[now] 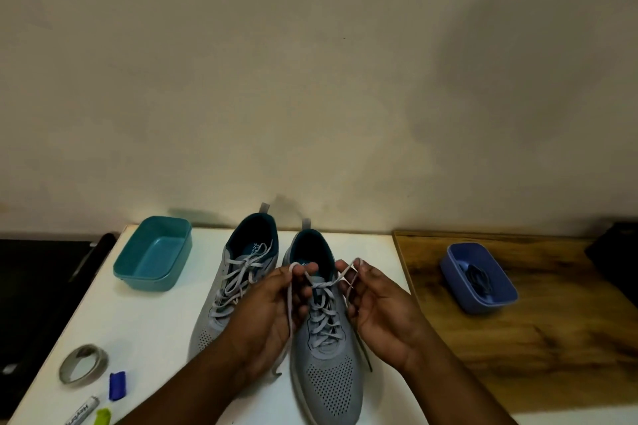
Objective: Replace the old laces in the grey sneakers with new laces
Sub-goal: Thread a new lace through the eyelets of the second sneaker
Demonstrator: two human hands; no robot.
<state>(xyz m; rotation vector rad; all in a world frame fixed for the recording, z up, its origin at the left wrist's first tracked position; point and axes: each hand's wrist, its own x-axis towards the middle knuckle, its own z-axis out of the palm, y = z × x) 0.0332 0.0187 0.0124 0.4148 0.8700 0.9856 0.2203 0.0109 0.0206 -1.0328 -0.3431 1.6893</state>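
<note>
1. Left hand (276,300) pinched one free end of the grey lace (322,286) btwn thumb and fingers, just above the collar of the right-side sneaker (324,338). The end ran over the fingers and trailed down past the palm to the table.
2. Right hand (376,307) pinched the other end at its fingertips, fingers curled round it. Both ends were pulled apart and up, prob. to loosen or undo the top crossing – my read, the old lace was only starting to come out.
3. That sneaker lay toe toward the person on the white table (145,328), w/ the lace threaded through all eyelets.
4. Left-side sneaker (234,286) sat just beside it, touching or nearly so, its lace loose but not yet removed.
5. Teal tub (153,254) stood at the far left of the table, apart from the shoes; likely meant for the old laces.
6. Blue tub (478,278) sat on the wooden surface (552,338) to the right w/ a dark bundle (478,278) inside – poss. the new laces, can't tell.
7. Near-left corner: tape roll (83,362), small blue piece (117,385), a marker (81,412), a green bit (102,416). None blocked the hands; the neighbouring shoe was the only thing crowding the left hand.
</note>
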